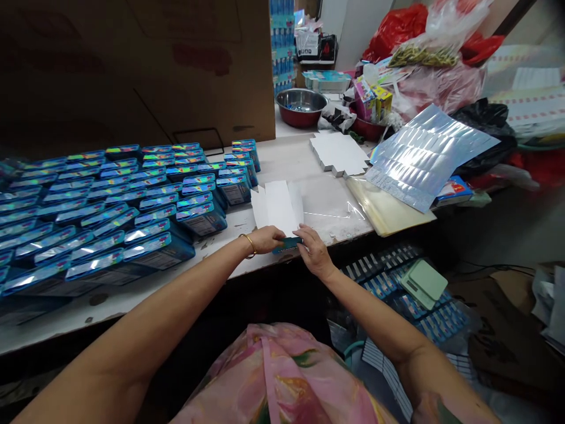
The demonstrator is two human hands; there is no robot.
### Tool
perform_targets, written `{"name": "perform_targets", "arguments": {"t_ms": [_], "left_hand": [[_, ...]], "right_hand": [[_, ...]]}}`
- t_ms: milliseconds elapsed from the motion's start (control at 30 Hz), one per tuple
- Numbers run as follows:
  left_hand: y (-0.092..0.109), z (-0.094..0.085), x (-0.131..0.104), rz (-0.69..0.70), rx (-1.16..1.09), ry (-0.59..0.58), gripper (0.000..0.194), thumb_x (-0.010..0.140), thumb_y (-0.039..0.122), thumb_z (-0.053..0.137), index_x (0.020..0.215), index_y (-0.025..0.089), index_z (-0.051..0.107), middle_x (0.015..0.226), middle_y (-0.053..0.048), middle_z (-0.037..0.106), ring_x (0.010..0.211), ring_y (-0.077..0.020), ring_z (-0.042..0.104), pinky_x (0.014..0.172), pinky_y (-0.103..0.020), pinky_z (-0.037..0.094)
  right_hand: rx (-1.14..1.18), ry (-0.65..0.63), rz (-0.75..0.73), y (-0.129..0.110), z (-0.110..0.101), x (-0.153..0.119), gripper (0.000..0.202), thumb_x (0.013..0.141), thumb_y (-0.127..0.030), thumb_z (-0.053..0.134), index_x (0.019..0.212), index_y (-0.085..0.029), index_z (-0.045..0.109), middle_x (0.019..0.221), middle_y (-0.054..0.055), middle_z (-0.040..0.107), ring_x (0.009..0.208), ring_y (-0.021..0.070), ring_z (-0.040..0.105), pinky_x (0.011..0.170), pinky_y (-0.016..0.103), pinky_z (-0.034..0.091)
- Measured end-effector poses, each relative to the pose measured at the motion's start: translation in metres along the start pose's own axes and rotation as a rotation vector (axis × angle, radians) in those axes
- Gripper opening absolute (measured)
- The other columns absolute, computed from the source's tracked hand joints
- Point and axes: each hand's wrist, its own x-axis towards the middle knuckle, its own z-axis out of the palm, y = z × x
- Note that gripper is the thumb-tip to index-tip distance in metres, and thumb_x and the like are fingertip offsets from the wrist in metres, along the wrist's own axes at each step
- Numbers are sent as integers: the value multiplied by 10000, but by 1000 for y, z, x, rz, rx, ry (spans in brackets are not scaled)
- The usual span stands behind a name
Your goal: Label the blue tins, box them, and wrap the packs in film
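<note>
A partly unfolded carton (279, 207) lies at the table's front edge, white inside, with a blue printed flap (288, 245) turned up toward me. My left hand (267, 239), a gold bangle at its wrist, pinches the left end of that flap. At the right end, my right hand (314, 250) has its fingers closed on the carton's edge. To the left, rows of filled-out blue boxes (200, 217) with shiny holographic edges stand close together. Flat white carton blanks (339, 152) are stacked behind and to the right.
A large brown cardboard box (176, 70) walls off the back left. A metal bowl (302, 106) sits behind the blanks. Holographic sheets (430, 156) and a yellowish sheet stack (384, 209) overhang the right edge. A pale green scale (424, 284) is below the table.
</note>
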Motion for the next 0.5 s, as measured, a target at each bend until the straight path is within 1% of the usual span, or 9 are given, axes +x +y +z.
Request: {"name": "perform_targets", "arguments": {"t_ms": [67,100,133,200,233,300,367,433,500], "left_hand": [[0,6,3,-139,-17,111,238,745,236,466,950,169,569,795,-12,631,649,-121,551,594,-228,405],[2,10,4,-185,6,191,269,738,243,490,992,174,548,851,-29,632,694,-137,563,618,-246,414],[4,14,4,-200,52,271,277,732,245,509,1000,183,544,906,-47,628,758,-157,568,652,-270,419],[8,24,1,-154,179,385,198,749,234,493,924,205,579,968,-63,617,888,-201,548,739,-344,408],[11,28,-2,-109,237,405,171,768,225,463,872,212,599,967,-61,619,926,-217,535,780,-395,388],[14,33,-7,-19,322,397,229,805,228,397,779,214,624,914,-56,638,942,-239,527,837,-507,319],[16,35,-12,27,359,365,299,828,255,352,745,210,635,864,-54,653,920,-249,539,858,-591,241],[17,32,-14,40,356,315,306,826,312,360,763,216,644,873,-57,661,927,-263,542,863,-627,197],[20,28,-13,30,336,254,283,796,387,409,833,236,647,913,-65,661,956,-280,535,869,-643,176]], "right_hand": [[33,-16,-7,1,-3,0,369,813,-89,356,1140,-213,477,1136,83,509,1215,176,371,994,394,368],[42,-26,-11,2,-5,0,369,809,-82,354,1132,-211,479,1143,82,503,1224,175,361,994,391,370],[43,-40,-18,2,-6,-1,362,804,-79,360,1118,-207,485,1148,82,497,1233,177,349,997,395,367],[17,-78,-47,3,-7,-2,337,790,-73,380,1081,-193,501,1152,86,490,1252,185,320,1011,411,348],[-8,-97,-65,3,-7,-2,318,785,-71,390,1057,-180,512,1149,92,488,1263,191,301,1019,416,339],[-74,-137,-95,2,-6,-2,261,788,-75,410,998,-158,540,1141,106,489,1281,201,267,1026,411,333],[-143,-175,-99,0,-6,-1,215,806,-85,412,940,-157,563,1135,107,498,1286,201,257,1018,389,351],[-201,-213,-86,-2,-6,2,206,824,-93,402,899,-170,578,1130,98,510,1282,195,267,995,372,382],[-240,-245,-72,-3,-8,5,218,834,-94,389,879,-176,585,1118,95,522,1277,193,281,963,362,415]]}}
